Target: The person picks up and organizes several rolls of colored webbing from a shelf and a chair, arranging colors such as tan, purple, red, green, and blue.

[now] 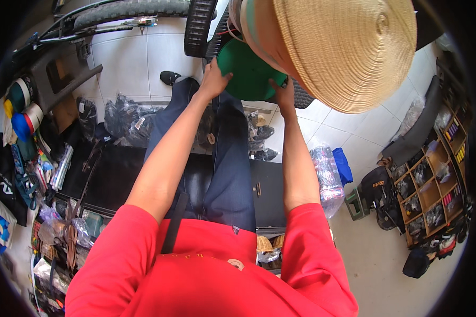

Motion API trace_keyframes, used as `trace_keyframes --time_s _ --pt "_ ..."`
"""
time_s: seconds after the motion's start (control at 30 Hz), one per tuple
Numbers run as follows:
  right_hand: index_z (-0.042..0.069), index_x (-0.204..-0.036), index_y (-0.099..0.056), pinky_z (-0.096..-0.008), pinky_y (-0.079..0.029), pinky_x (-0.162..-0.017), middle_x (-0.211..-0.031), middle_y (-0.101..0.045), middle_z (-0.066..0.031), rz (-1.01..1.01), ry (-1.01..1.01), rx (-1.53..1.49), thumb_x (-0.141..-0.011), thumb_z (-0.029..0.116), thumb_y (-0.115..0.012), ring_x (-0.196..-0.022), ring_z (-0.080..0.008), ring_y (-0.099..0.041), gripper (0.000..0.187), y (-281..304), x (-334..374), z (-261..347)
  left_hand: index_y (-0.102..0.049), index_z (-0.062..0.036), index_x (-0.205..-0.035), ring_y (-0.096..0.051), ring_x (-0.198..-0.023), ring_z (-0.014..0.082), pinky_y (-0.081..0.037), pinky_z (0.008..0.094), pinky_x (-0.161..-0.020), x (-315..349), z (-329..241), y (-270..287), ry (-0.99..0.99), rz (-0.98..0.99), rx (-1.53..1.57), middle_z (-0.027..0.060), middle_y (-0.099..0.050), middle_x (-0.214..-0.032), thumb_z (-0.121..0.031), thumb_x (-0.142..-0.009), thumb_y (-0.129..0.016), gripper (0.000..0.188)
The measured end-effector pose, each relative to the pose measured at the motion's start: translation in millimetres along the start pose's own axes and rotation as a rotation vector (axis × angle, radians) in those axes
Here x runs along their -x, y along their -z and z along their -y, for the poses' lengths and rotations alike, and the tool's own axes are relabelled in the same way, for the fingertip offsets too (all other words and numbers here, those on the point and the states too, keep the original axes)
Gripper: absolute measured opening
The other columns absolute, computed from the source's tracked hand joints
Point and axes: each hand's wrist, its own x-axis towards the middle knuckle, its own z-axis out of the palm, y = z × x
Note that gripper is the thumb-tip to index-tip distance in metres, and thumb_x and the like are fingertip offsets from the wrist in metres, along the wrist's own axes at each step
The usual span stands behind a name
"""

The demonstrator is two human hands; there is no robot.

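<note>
Both my arms reach forward to a round, flat-looking dark green disc [248, 71]. My left hand [214, 80] grips its left edge, thumb over the near face. At its right edge my right hand [283, 94] is closed on the rim, with part of the fingers hidden behind. Whether the disc is a hat or something else I cannot tell. Just beyond and right of it, a wide woven straw hat [349, 47] tops a stack of other hats, whose pale edges [264, 31] show at its left side.
A bicycle wheel [132, 13] lies along the far left. Caps [24, 113] hang at the left, above bagged goods. Under my legs is a black case-like surface [127, 169]. To the right stand a wooden compartment shelf [433, 179], a black backpack [381, 198] and a green stool [357, 205].
</note>
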Motion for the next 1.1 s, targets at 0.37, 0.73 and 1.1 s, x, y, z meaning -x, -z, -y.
trace_keyframes --time_s 0.37,0.73,1.1 --pt "0.004 -0.128 -0.041 -0.0386 -0.048 -0.089 -0.121 -0.056 -0.0146 -0.058 -0.421 -0.07 -0.068 0.028 -0.089 -0.113 -0.0264 -0.056 0.081 -23 30 33 -0.036 0.0023 -0.13 -0.05 -0.116 0.05 -0.043 0.0497 -0.097 3 0 -17 0.018 -0.118 0.12 0.0348 -0.047 -0.124 -0.007 -0.085 -0.069 0.057" --pt "0.006 -0.132 -0.042 -0.0354 -0.049 -0.088 -0.124 -0.055 -0.0104 -0.109 -0.498 -0.257 -0.067 0.009 -0.088 -0.104 -0.0221 -0.058 0.08 -6 111 25 -0.045 -0.0038 -0.123 -0.059 -0.115 0.0352 -0.048 0.0413 -0.094 61 30 -2 -0.061 -0.006 0.356 0.0212 -0.061 -0.118 -0.001 -0.081 -0.074 0.051" --pt "-0.001 -0.114 -0.064 -0.0312 -0.049 -0.087 -0.1 -0.07 -0.0087 0.025 -0.331 -0.334 -0.071 0.005 -0.084 -0.09 -0.0168 -0.064 0.048 75 137 90 -0.048 -0.0032 -0.122 -0.056 -0.117 0.0218 -0.045 0.036 -0.097 64 -2 13 0.057 0.356 0.598 0.0112 -0.061 -0.12 -0.009 -0.087 -0.07 0.041"
